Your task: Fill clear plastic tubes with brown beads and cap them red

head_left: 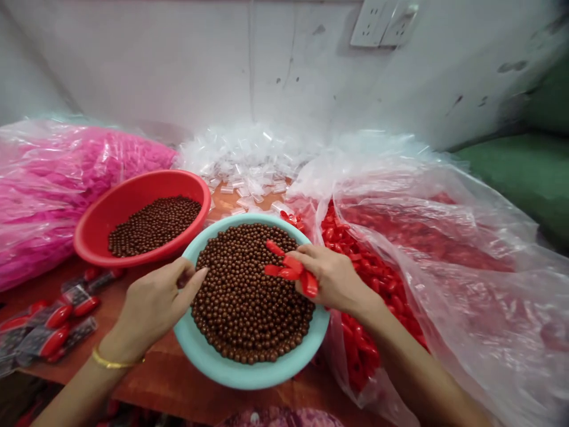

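Note:
A pale teal bowl (249,379) full of small round brown balls (249,296) stands in front of me. My left hand (155,296) is at the bowl's left rim, its thumb and bent forefinger apart, nothing visible between them. Over the right side of the balls, my right hand (326,276) is closed around several shiny red plastic pieces (291,270) that stick out from its fingers. Just beyond that hand, an opened clear plastic bag (471,296) holds a heap of similar red pieces (373,273).
Behind on the left is a red basin (95,237) with more brown balls (153,225). Filled clear tubes with red ends (48,326) lie at the left. A bag of pink pieces (80,184) and clear plastic pieces (253,160) line the wall (200,65).

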A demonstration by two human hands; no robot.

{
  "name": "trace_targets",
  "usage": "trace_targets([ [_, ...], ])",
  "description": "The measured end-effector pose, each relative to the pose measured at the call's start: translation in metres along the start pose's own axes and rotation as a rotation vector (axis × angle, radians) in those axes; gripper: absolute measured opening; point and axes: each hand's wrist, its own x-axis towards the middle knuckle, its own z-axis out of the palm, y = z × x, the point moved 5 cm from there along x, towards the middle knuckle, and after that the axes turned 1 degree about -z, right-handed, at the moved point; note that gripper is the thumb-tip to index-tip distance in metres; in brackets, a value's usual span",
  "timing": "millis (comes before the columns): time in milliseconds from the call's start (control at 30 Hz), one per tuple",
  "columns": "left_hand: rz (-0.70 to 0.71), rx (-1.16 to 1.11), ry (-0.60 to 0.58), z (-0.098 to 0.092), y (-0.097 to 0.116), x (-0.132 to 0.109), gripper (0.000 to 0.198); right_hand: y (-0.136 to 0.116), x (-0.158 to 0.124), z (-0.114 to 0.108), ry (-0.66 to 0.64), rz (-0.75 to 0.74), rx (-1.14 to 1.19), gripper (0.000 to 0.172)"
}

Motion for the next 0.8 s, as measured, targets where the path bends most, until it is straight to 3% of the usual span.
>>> trace_targets([
  [100, 0.171, 0.082, -0.054, 0.011, 0.024, 0.023, 0.036, -0.004, 0.016, 0.013, -0.216, 0.007, -0.015, 0.038],
  [167, 0.266, 0.142, -0.095, 0.019, 0.036, 0.035, 0.033, 0.006, 0.022, 0.012, -0.266, 0.056, -0.046, 0.038],
  [300, 0.345, 0.215, -0.154, 0.032, 0.046, 0.057, 0.030, 0.031, 0.023, -0.002, -0.207, 0.153, -0.066, 0.037],
  [367, 0.353, 0.225, -0.148, 0.036, 0.048, 0.071, 0.030, 0.033, 0.021, -0.004, -0.231, 0.115, -0.030, 0.036],
  [433, 0.336, 0.218, -0.106, 0.037, 0.049, 0.091, 0.032, 0.032, 0.022, -0.003, -0.253, 0.031, 0.056, 0.047],
  [533, 0.271, 0.158, -0.079, 0.040, 0.050, 0.128, 0.037, 0.045, 0.031, -0.009, -0.163, -0.031, 0.210, 0.060],
  [600, 0.218, 0.090, -0.137, 0.048, 0.054, 0.155, 0.041, 0.068, 0.044, -0.012, -0.085, 0.011, 0.255, 0.047],
  [667, 0.194, 0.026, -0.243, 0.060, 0.065, 0.179, 0.044, 0.092, 0.059, -0.007, -0.118, 0.025, 0.205, 0.045],
  [800, 0.261, -0.024, -0.502, 0.093, 0.109, 0.210, 0.041, 0.120, 0.084, 0.026, -0.391, 0.026, -0.020, 0.083],
])
